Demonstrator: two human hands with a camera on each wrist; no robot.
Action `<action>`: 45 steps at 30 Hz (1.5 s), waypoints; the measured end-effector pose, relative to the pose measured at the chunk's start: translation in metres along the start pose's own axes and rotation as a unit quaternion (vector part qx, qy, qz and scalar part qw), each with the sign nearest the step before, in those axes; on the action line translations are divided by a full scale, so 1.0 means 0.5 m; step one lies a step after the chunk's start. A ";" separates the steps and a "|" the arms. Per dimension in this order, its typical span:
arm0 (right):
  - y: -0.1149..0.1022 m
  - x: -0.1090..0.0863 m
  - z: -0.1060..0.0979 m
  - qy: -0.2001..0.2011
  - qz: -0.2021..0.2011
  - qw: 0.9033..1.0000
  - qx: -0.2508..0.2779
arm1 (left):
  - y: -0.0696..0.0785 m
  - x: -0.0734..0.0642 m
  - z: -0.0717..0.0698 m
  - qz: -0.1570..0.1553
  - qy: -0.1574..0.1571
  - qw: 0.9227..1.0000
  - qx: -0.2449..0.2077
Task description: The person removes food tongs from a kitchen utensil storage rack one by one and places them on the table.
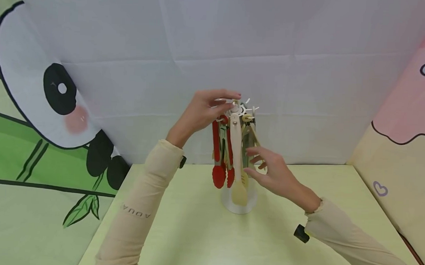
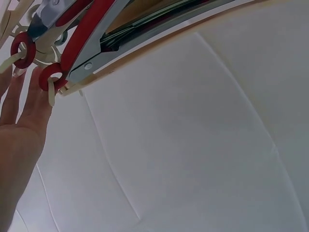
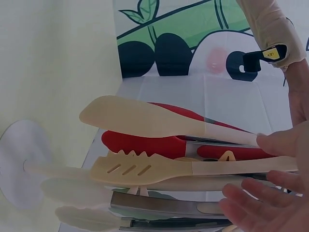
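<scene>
A white utensil rack (image 1: 240, 110) stands upright on a round base (image 1: 251, 200), with kitchen tools hanging from its hooks. My left hand (image 1: 208, 108) is at its top, thumb and fingers pinching the central part. Red-handled tongs (image 1: 216, 144) hang just below that hand. On the front side hang a cream spatula (image 3: 140, 116) and a slotted cream turner (image 3: 140, 169). Grey-green tongs (image 3: 164, 203) hang beside them. My right hand (image 1: 273, 172) is at the right of the tools, fingers loosely spread, its thumb tip right at the spatula's handle.
The rack stands on a pale yellow table (image 1: 193, 234) close to its back edge. Behind it rises a white cloth backdrop (image 1: 147, 86). A panda-print panel (image 1: 36, 160) closes the left side, and a pink and cream printed panel (image 1: 403, 156) the right.
</scene>
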State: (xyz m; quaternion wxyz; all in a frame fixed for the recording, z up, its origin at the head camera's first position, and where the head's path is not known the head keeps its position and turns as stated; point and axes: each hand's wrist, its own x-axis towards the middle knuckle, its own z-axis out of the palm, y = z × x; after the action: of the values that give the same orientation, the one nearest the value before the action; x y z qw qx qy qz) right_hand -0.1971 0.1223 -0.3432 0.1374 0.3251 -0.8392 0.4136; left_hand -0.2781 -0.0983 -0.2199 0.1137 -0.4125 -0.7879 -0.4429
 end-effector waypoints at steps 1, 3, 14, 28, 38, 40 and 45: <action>-0.001 0.001 0.001 -0.001 -0.001 1.000 0.001 | -0.001 0.002 0.001 -0.004 -0.003 1.000 -0.002; -0.003 0.004 0.002 -0.002 -0.003 1.000 0.000 | -0.003 0.005 0.002 -0.011 -0.007 1.000 -0.011; -0.007 0.009 0.011 -0.017 0.010 1.000 0.019 | 0.034 0.002 -0.005 -0.051 -0.042 0.998 -0.020; -0.009 0.013 0.025 0.019 0.036 0.999 0.014 | -0.012 0.008 -0.006 -0.070 -0.027 0.997 -0.015; -0.001 0.018 0.032 0.009 0.054 0.998 0.038 | -0.011 0.008 -0.004 -0.080 -0.020 0.997 -0.001; 0.000 0.021 0.033 0.009 0.060 0.997 0.044 | -0.009 0.008 -0.004 -0.087 -0.020 0.996 -0.003; 0.007 0.025 0.035 0.003 0.077 0.995 0.061 | -0.008 0.009 -0.003 -0.092 -0.018 0.996 -0.004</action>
State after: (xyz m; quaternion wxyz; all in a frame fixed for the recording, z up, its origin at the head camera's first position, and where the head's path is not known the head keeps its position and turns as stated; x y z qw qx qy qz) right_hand -0.2081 0.1049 -0.3498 0.0877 0.2658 -0.8346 0.4744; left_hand -0.2844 -0.0983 -0.2189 0.0561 -0.3468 -0.8225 -0.4473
